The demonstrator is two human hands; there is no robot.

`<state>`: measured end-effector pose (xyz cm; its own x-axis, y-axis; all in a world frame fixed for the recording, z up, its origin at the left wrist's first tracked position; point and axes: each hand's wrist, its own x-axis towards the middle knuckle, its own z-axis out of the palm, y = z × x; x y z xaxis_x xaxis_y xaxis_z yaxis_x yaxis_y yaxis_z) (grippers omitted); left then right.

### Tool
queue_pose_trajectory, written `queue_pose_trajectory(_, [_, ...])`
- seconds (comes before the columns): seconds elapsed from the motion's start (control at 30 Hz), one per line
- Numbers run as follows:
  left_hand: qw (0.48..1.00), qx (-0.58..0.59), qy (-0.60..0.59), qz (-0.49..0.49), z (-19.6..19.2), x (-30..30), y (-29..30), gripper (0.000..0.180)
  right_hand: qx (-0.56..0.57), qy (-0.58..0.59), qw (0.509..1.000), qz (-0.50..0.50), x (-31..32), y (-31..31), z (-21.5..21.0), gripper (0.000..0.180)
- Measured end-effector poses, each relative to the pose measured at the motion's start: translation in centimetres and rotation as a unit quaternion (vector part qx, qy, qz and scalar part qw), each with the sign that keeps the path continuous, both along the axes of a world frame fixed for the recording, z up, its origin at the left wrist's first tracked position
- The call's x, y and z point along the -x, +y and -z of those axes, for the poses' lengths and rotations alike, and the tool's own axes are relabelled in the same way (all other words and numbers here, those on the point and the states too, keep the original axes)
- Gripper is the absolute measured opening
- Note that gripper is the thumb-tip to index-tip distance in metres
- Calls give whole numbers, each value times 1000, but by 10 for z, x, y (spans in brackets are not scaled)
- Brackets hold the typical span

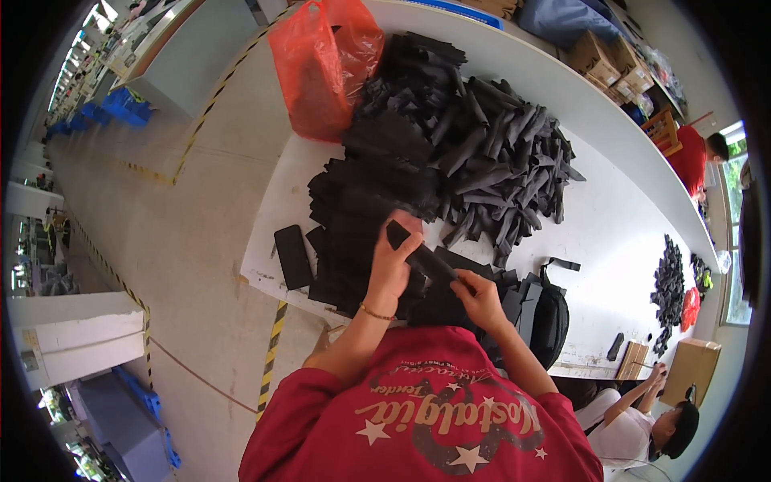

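Note:
Between my hands, over the near side of the white table (261,241), a strip of black sheet material (434,263) is held, apparently folded or rolled. My left hand (393,253) has its fingers closed round the upper left end. At the lower right end, my right hand (479,297) pinches it. Just beyond my left hand lie flat, overlapping black pieces (369,189). Farther right spreads a heap of curled black pieces (514,149). More black sheets lie under and beside my hands, partly hidden by them.
A black phone (293,257) lies left of the flat pieces. An orange-red plastic bag (321,76) stands at the table's far left corner. Near my right arm is a black bag (552,320). Another person (642,426) sits at the right; a person in red (691,161) is farther off.

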<state>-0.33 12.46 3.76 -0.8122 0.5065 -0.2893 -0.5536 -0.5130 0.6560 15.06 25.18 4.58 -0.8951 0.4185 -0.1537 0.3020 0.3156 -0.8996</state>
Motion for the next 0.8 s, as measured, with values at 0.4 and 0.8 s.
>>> queue_pose_trajectory(0.4, [983,-40,-164,-67,-8,-16,14,22,-152,106,982,33,1,-46,8,12])
queue_pose_trajectory(0.8, [989,6,-122,-86,-9,28,6,27,-35,-151,987,-53,-82,-17,-48,17])
